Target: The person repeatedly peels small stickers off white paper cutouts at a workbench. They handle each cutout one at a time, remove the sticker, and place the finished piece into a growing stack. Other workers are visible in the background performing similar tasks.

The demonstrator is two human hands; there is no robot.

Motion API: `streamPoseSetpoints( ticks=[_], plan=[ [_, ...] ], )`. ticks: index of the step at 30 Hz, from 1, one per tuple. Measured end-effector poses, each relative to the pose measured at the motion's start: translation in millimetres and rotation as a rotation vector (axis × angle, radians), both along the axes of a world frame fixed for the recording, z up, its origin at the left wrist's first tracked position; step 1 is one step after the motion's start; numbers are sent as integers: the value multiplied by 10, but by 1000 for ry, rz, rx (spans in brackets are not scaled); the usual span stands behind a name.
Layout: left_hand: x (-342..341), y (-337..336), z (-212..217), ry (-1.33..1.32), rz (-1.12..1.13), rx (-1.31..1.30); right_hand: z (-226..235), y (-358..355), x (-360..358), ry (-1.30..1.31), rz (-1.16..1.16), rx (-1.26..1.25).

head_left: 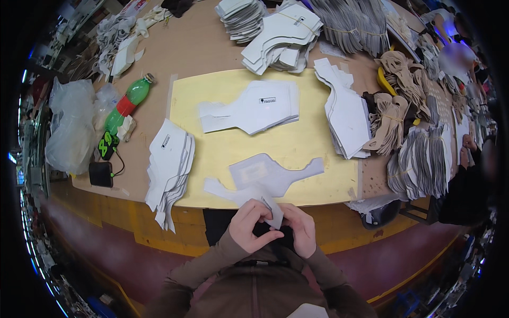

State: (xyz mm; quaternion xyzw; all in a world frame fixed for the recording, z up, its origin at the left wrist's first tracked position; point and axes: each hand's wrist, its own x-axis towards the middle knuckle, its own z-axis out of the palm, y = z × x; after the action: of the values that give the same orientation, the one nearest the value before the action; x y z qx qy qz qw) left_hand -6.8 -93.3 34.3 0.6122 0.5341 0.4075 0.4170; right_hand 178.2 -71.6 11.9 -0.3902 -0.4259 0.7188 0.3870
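Observation:
At the near edge of the table, my left hand (248,227) pinches a white cut piece of sheet material (271,208), its corner turned up. From the other side, my right hand (299,229) has its curled fingers on the same piece; some fingertips are hidden. The piece's narrow arm stretches left over the yellow sheet (318,138). Just beyond lies a pale grey cut piece (281,174), flat, with a lighter rectangular patch. Farther off is a stack of white cut pieces (265,108). More white stacks lie on the left (168,159) and right (342,114).
On the left are a green bottle (129,103), a clear plastic bag (71,127) and a black device (101,174) with a cable. Banded grey bundles (419,164) and beige pieces (389,119) lie right. Another person's hand (467,143) shows at far right.

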Motion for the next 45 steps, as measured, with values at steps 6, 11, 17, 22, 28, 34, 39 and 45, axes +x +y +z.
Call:
streamPoseSetpoints(
  ticks=[6,11,17,22,28,34,39,45],
  plan=[
    [173,187,36,118,37,47,-12,162,25,-144,-22,179],
    [137,233,8,-168,36,-126,34,212,13,-67,-23,-47],
    [-77,281,-147,-422,-69,-310,96,328,-52,-217,7,108],
    [-135,321,-248,-694,-83,-388,144,373,-109,-270,-3,258],
    [-123,330,-289,-683,-39,-432,198,415,-115,-349,-4,293],
    [-182,417,-177,-622,44,-388,245,436,-118,-398,34,498],
    [-233,504,-156,-585,17,-438,238,456,-116,-403,14,521],
    [-244,556,-219,-617,-85,-369,249,509,-118,-427,-23,516]
  ],
)
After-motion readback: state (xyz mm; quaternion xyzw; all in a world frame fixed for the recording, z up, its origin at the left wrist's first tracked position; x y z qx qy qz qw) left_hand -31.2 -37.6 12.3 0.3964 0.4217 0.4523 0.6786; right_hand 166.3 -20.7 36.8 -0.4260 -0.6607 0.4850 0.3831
